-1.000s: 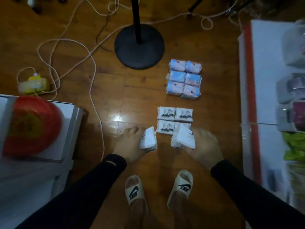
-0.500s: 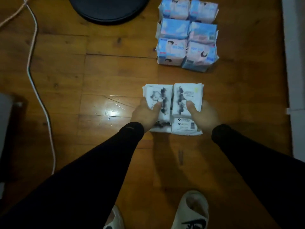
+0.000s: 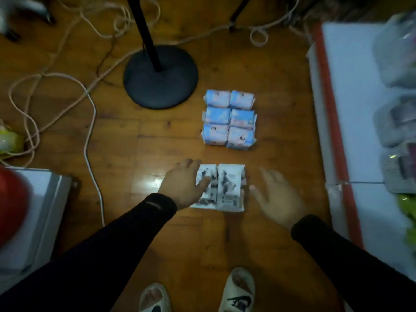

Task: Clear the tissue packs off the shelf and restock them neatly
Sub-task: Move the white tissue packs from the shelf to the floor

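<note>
Tissue packs (image 3: 221, 188) under left hand (image 3: 184, 184) bear blurred, unreadable black print.

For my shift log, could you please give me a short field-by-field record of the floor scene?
white packs: white tissue packs grouped on the wooden floor
blue packs: blue tissue packs in a two-by-three block beyond them
left hand: left hand rests on the white group's left side
right hand: right hand open, just right of it
nearby: black stand base

My two bare hands, left hand (image 3: 183, 184), right hand (image 3: 278, 198), long black sleeves (image 3: 108, 248) to my wrists, white slide sandals (image 3: 236, 289) with black logo
</note>
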`<act>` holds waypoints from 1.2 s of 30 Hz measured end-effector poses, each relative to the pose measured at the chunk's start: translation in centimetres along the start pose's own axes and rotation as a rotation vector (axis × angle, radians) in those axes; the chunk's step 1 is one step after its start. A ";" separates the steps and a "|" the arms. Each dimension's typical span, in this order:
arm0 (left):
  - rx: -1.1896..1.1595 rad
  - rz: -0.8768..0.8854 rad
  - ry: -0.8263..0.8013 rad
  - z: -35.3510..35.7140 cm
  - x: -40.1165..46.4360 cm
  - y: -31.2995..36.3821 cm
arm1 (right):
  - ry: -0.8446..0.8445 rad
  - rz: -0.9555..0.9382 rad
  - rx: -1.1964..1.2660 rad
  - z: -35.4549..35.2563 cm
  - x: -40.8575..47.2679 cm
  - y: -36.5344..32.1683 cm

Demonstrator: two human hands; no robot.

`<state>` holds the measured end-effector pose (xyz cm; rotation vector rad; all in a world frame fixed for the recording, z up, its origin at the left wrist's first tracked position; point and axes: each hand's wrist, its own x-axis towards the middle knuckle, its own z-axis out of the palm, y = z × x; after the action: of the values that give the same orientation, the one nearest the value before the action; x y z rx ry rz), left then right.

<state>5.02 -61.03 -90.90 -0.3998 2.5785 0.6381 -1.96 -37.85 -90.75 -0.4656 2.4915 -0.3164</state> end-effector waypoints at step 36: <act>0.291 1.619 0.375 -38.4 -55.6 70.6 | 1.197 0.709 -0.353 -52.7 -85.1 6.9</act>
<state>12.47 -10.85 -7.37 1.9693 2.7664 0.5970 31.29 8.35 -8.07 0.7370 3.6357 0.2332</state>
